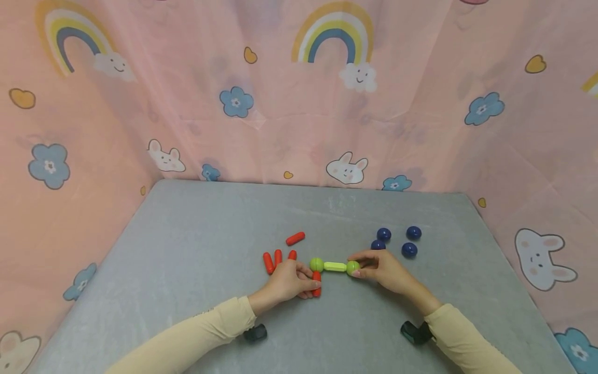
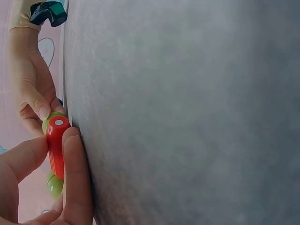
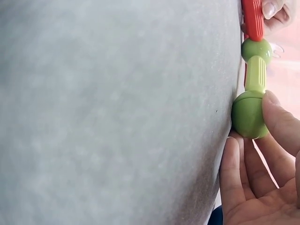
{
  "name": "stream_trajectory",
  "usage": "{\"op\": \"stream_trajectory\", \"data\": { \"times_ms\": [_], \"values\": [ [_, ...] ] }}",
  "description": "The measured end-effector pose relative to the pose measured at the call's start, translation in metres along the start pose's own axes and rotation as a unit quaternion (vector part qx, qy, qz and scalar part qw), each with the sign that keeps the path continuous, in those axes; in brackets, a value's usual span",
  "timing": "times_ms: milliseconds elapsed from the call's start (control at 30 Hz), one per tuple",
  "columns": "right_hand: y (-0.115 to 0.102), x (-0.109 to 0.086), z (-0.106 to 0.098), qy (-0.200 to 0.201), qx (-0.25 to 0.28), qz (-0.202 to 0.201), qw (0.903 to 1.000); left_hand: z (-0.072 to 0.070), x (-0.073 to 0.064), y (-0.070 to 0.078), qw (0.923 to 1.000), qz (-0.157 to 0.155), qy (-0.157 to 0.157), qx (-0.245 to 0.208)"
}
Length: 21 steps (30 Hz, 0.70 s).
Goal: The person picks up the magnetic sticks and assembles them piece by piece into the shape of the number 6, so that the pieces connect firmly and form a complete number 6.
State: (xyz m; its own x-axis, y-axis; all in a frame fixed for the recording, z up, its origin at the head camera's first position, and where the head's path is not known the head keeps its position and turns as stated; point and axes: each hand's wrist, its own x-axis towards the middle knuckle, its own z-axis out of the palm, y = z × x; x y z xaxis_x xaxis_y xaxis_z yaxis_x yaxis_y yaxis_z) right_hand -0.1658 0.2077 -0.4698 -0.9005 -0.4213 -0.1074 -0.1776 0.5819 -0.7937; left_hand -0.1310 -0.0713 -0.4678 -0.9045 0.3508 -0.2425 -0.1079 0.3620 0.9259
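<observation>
A light green rod (image 1: 335, 266) joins two green balls, the left one (image 1: 316, 265) and the right one (image 1: 353, 268), low over the grey table. My left hand (image 1: 290, 280) pinches a red rod (image 2: 56, 147) between thumb and fingers, its far end against the left green ball. In the head view this rod points toward me. My right hand (image 1: 384, 270) holds the right green ball between thumb and fingertips, seen close in the right wrist view as a larger ball (image 3: 249, 115). The left fingers partly cover other red rods behind them.
Loose red rods (image 1: 268, 263) lie beyond and left of my left hand, with a single red rod (image 1: 295, 238) farther back. Several dark blue balls (image 1: 409, 250) sit behind my right hand. The grey table (image 1: 210, 223) meets a pink printed curtain (image 1: 280, 130) at its back and sides.
</observation>
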Motion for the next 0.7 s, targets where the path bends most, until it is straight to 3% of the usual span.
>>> {"op": "stream_trajectory", "data": {
  "times_ms": [700],
  "values": [
    [-0.0029,0.0001,-0.0019,-0.001,0.000,0.000,1.0000,-0.0013,0.0012,-0.0003,0.9998,-0.013,-0.005,-0.016]
  ]
}}
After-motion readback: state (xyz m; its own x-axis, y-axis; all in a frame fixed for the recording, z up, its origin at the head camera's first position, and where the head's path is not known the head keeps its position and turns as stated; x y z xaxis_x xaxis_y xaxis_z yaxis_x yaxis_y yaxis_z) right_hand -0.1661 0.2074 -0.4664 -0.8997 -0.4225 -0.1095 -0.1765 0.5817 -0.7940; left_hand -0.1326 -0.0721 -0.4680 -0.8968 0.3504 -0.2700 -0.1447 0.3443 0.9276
